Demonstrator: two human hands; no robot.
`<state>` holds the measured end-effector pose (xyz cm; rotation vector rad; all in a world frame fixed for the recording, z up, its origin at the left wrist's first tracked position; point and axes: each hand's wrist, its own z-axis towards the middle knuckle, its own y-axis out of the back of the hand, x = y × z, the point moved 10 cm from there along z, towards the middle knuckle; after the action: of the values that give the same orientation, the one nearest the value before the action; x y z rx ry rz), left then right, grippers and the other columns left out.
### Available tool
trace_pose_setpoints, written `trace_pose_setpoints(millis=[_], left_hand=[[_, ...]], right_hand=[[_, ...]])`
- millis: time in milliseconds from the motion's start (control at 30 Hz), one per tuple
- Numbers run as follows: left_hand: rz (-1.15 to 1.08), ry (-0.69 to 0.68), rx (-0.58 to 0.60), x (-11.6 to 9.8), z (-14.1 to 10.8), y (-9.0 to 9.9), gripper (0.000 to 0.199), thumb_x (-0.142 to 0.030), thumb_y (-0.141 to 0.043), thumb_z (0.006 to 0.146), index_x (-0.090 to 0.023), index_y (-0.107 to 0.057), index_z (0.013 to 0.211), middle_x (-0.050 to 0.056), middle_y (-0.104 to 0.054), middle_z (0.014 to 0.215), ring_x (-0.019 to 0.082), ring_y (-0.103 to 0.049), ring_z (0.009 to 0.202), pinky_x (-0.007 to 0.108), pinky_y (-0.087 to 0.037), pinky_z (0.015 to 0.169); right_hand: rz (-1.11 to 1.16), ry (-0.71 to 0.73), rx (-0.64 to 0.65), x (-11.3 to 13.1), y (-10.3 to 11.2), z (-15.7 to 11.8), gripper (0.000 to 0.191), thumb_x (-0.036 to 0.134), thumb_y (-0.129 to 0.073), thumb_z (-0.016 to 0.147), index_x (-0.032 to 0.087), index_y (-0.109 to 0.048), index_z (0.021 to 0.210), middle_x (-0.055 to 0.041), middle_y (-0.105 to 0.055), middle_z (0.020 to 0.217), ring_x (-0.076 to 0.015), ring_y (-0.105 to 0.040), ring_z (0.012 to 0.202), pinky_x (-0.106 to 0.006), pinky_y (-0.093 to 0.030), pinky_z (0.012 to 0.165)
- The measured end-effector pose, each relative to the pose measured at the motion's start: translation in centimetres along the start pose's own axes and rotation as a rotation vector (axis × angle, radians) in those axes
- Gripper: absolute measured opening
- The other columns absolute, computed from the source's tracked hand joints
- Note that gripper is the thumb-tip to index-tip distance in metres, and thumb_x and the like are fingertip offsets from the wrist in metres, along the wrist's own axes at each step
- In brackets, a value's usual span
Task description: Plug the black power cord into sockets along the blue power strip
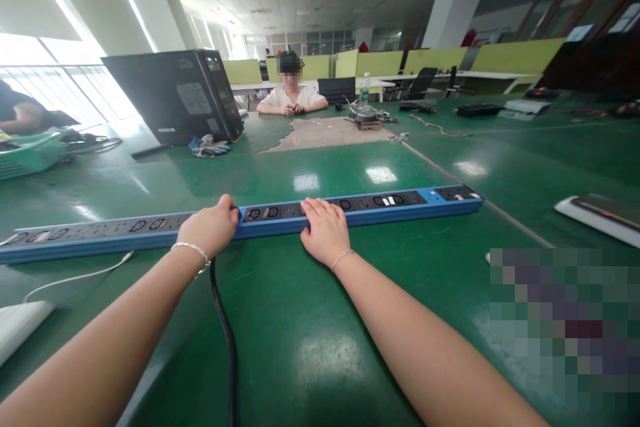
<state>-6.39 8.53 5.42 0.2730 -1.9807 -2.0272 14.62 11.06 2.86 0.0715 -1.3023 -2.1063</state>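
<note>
A long blue power strip (280,223) with a black socket face lies across the green table from left to right. My left hand (209,225) is closed at the strip, left of its middle. From beneath that hand a black power cable (227,333) runs down toward me; its upper end is hidden in the curled fingers. My right hand (327,230) grips the strip just right of its middle, fingers laid over the sockets and thumb at the near side.
A black computer case (175,97) stands at the back left, gloves (209,146) beside it. A green basket (33,153) sits at far left. White devices lie at left (23,323) and right (600,217). Across the table sits another person (293,90), near a bottle (365,88).
</note>
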Motion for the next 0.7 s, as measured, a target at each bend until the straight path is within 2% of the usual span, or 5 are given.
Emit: trace_pose_setpoints(millis=[133,300,400,533,700], left_hand=[[-0.065,0.057,-0.032,1.0,0.0,1.4,0.043,-0.043,-0.024,0.086,-0.018,-0.050,0.107,0.017,-0.067,0.088,0.032,-0.064,0.084,0.041,-0.046,0.071],[-0.191,0.152,-0.302,3.9,-1.0,8.0,0.044,-0.045,-0.025,0.086,-0.020,-0.051,0.112,0.013,-0.066,0.088,0.029,-0.062,0.082,0.040,-0.046,0.071],[-0.196,0.164,-0.288,6.2,-0.9,10.1,0.045,-0.048,-0.031,0.083,-0.021,-0.054,0.110,0.007,-0.064,0.079,0.023,-0.060,0.071,0.036,-0.046,0.067],[-0.184,0.216,-0.157,10.5,-0.2,9.1,0.049,-0.051,-0.033,0.081,-0.021,-0.057,0.110,0.002,-0.059,0.060,0.020,-0.055,0.056,0.030,-0.043,0.058],[-0.047,0.187,-0.039,14.7,0.7,5.2,0.053,-0.052,-0.033,0.080,-0.014,-0.063,0.101,0.011,-0.067,0.079,0.026,-0.061,0.075,0.032,-0.044,0.067]], right_hand=[[-0.003,0.001,0.000,0.0,0.0,0.0,0.052,0.023,-0.045,0.078,0.019,-0.050,0.130,-0.0015,-0.049,0.137,-0.0192,-0.037,0.126,-0.037,-0.021,0.106],[-0.017,0.008,0.007,0.1,0.0,0.1,0.052,0.023,-0.046,0.078,0.020,-0.049,0.130,-0.0024,-0.048,0.137,-0.0195,-0.037,0.126,-0.038,-0.021,0.105],[-0.025,0.009,-0.001,0.1,0.0,0.1,0.052,0.022,-0.046,0.078,0.020,-0.050,0.130,-0.0021,-0.049,0.137,-0.0194,-0.037,0.125,-0.038,-0.022,0.104],[-0.026,0.016,-0.002,0.1,0.0,0.1,0.052,0.021,-0.046,0.078,0.019,-0.050,0.129,-0.0022,-0.049,0.136,-0.0195,-0.038,0.125,-0.038,-0.023,0.104],[-0.022,0.017,-0.019,0.1,0.0,0.1,0.051,0.020,-0.046,0.077,0.019,-0.051,0.128,-0.0031,-0.050,0.135,-0.0203,-0.038,0.125,-0.039,-0.022,0.104]])
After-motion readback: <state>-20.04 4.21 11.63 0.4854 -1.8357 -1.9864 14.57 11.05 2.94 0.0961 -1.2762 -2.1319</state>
